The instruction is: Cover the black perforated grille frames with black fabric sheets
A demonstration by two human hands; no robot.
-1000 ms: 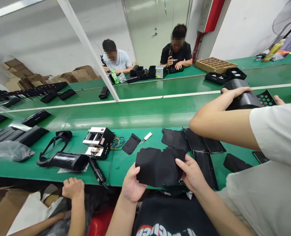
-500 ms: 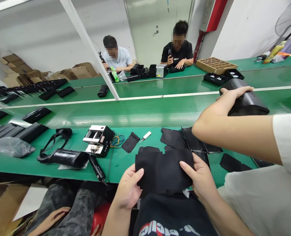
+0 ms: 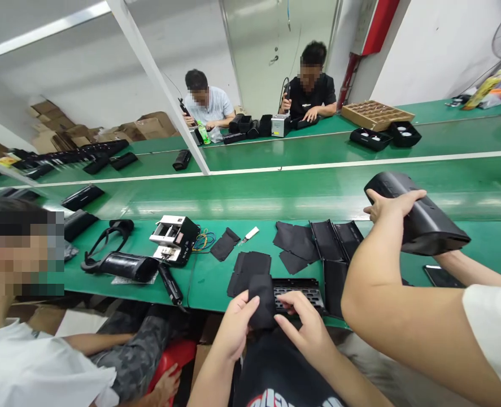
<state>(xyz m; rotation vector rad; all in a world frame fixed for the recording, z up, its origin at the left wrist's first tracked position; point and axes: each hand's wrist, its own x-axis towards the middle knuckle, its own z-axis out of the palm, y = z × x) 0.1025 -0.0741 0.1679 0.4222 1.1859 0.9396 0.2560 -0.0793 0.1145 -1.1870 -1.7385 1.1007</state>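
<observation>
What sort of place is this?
Likely an assembly workshop or factory: there's a long green workbench, a row of similar black cases at far left, and cardboard boxes piled by the wall.

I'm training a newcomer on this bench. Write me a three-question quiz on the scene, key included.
1. Multiple choice: what does the camera wearer's left hand hold?
A) a bottle
B) a black sheet
C) a screwdriver

2. True or false: the wooden tray with compartments sits on the far side, across from the camera wearer.

3. Fill in the missing colour: the small machine on the green table is black and ____.

Key:
1. B
2. True
3. white
</observation>
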